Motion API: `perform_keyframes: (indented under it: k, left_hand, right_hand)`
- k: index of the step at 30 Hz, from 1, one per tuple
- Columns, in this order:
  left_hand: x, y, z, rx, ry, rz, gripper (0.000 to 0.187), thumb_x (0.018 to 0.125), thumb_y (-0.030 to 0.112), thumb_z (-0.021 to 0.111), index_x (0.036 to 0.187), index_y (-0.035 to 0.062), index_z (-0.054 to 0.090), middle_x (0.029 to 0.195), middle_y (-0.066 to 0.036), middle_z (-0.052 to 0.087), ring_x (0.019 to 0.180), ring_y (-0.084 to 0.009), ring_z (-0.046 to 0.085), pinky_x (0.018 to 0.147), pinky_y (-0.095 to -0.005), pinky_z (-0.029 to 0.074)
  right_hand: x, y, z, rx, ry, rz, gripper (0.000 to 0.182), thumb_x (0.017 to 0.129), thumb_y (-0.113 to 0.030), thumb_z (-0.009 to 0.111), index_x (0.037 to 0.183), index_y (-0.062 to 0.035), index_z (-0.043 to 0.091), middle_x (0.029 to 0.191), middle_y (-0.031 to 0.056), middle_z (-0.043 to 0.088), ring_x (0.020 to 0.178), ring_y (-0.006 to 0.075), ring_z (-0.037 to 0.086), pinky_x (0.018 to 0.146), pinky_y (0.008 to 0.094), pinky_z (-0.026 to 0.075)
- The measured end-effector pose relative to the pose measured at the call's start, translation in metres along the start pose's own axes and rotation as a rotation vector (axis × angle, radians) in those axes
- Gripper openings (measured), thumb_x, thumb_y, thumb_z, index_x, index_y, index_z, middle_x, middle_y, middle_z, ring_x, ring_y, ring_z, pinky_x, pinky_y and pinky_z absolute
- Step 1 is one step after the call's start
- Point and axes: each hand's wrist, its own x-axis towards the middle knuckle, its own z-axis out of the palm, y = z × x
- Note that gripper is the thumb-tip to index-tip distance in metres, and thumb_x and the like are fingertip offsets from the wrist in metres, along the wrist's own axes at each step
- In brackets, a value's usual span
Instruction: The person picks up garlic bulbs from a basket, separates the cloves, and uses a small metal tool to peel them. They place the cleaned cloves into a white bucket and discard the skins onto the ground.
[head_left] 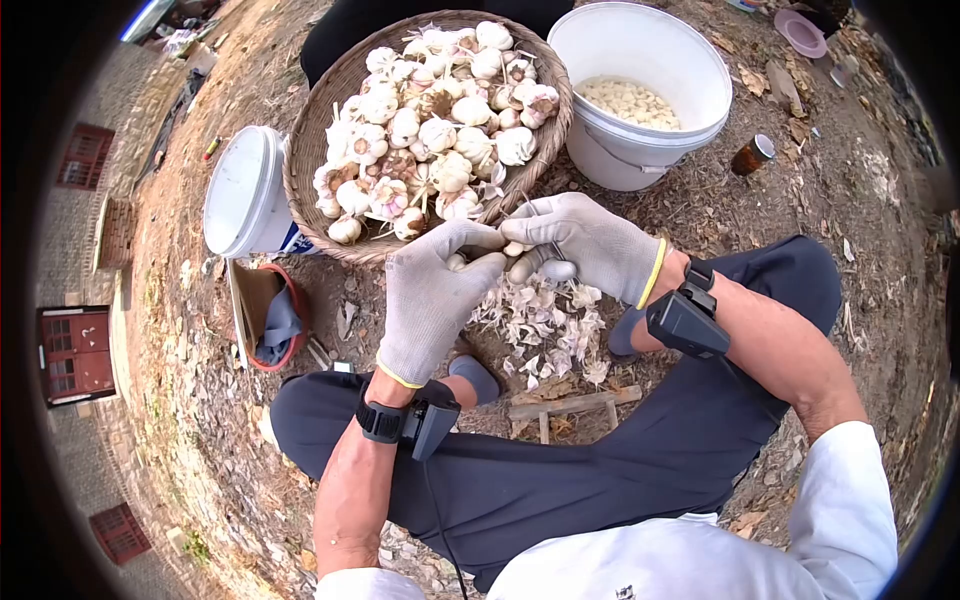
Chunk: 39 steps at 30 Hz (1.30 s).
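Both my hands wear pale grey gloves with yellow cuffs and meet just below the front edge of a woven basket (300, 190) heaped with garlic bulbs (437, 133). My left hand (438, 285) is closed, its thumb and fingers pinching small garlic cloves (514, 249). From the other side, my right hand (585, 245) is closed around the same cloves, with a rounded metal piece (558, 270) showing beneath its fingers. Under my hands, papery garlic skins (545, 325) lie in a pile on the ground.
A white bucket (640, 150) at the upper right holds peeled cloves (630, 103). Left of the basket lies a lidded white bucket (240, 190), above a red container (298, 325) with grey cloth. A brown jar (750, 156) stands on the right. Wooden slats (575, 402) lie between my legs.
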Motion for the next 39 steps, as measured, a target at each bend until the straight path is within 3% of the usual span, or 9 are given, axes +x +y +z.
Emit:
perform_keyframes:
  k: [9,13,15,17,21,25,29,33,39]
  left_hand:
    - [0.008,-0.012,-0.007,-0.169,0.071,-0.137,0.022,0.097,0.010,0.073,0.113,-0.0053,0.078,0.097,-0.004,0.077,0.089,-0.0076,0.070,0.082,-0.0239,0.054]
    - [0.004,-0.007,-0.009,-0.167,0.075,-0.125,0.022,0.099,0.010,0.071,0.112,-0.0056,0.077,0.096,-0.005,0.077,0.090,-0.0079,0.071,0.082,-0.0239,0.054]
    - [0.008,-0.009,-0.008,-0.214,0.071,-0.168,0.022,0.100,0.011,0.069,0.113,-0.0052,0.077,0.097,-0.004,0.077,0.090,-0.0076,0.070,0.082,-0.0236,0.053]
    - [0.010,-0.011,-0.007,-0.236,0.063,-0.171,0.024,0.103,0.014,0.070,0.114,-0.0050,0.077,0.098,-0.004,0.078,0.089,-0.0075,0.069,0.082,-0.0233,0.053]
    - [0.012,-0.026,-0.008,-0.257,0.075,-0.110,0.030,0.108,0.023,0.068,0.115,-0.0049,0.076,0.099,-0.007,0.078,0.085,-0.0095,0.071,0.079,-0.0239,0.055]
    - [0.016,-0.025,-0.010,-0.576,0.082,-0.262,0.039,0.112,0.032,0.062,0.115,-0.0041,0.075,0.096,-0.010,0.078,0.080,-0.0128,0.073,0.074,-0.0264,0.060]
    - [0.014,-0.025,-0.015,-0.720,0.092,-0.322,0.057,0.115,0.046,0.051,0.115,-0.0056,0.074,0.094,-0.013,0.078,0.076,-0.0170,0.076,0.071,-0.0272,0.060]
    - [0.017,-0.028,-0.017,-0.755,0.045,-0.316,0.069,0.116,0.055,0.041,0.125,-0.0072,0.069,0.104,-0.016,0.079,0.085,-0.0191,0.078,0.074,-0.0286,0.064]
    - [0.019,-0.023,-0.014,-0.771,0.099,-0.273,0.073,0.117,0.056,0.037,0.116,-0.0080,0.074,0.099,-0.014,0.079,0.079,-0.0185,0.076,0.074,-0.0293,0.063]
  right_hand:
    - [-0.003,-0.020,-0.007,0.045,0.135,-0.016,0.021,0.107,-0.020,0.067,0.110,0.0003,0.069,0.099,0.0073,0.070,0.080,0.0159,0.075,0.048,0.0207,0.039]
    - [0.016,-0.075,-0.068,0.508,0.314,-0.551,0.031,0.111,-0.023,0.061,0.128,0.0017,0.057,0.110,0.0130,0.069,0.094,0.0206,0.078,0.046,0.0196,0.039]
    - [0.020,-0.074,-0.097,0.570,0.216,-0.490,0.033,0.112,-0.023,0.059,0.133,0.0012,0.052,0.112,0.0140,0.069,0.097,0.0230,0.079,0.044,0.0190,0.041]
    - [0.019,-0.060,-0.084,0.429,0.436,-0.391,0.036,0.117,-0.027,0.046,0.133,0.0052,0.051,0.115,0.0159,0.072,0.096,0.0183,0.079,0.044,0.0185,0.041]
    - [0.016,-0.047,-0.049,0.147,0.293,-0.346,0.024,0.113,-0.015,0.053,0.127,0.0035,0.061,0.116,0.0141,0.073,0.092,0.0175,0.079,0.051,0.0175,0.044]
    - [0.010,-0.045,-0.026,0.074,0.211,-0.328,0.019,0.106,-0.009,0.063,0.121,0.0025,0.066,0.110,0.0129,0.075,0.084,0.0179,0.077,0.050,0.0179,0.046]
    - [0.005,-0.044,0.001,-0.199,0.181,-0.327,0.014,0.102,-0.005,0.064,0.113,0.0021,0.069,0.089,0.0055,0.075,0.063,0.0056,0.068,0.049,0.0180,0.045]
    - [0.001,-0.039,0.028,-0.388,0.225,-0.339,0.016,0.101,-0.009,0.069,0.112,0.0016,0.073,0.088,0.0041,0.075,0.064,0.0058,0.070,0.052,0.0193,0.050]
    - [-0.007,-0.028,0.055,-0.505,0.208,-0.354,0.021,0.096,-0.014,0.077,0.108,0.0036,0.072,0.082,0.0048,0.072,0.066,0.0131,0.072,0.058,0.0276,0.055]
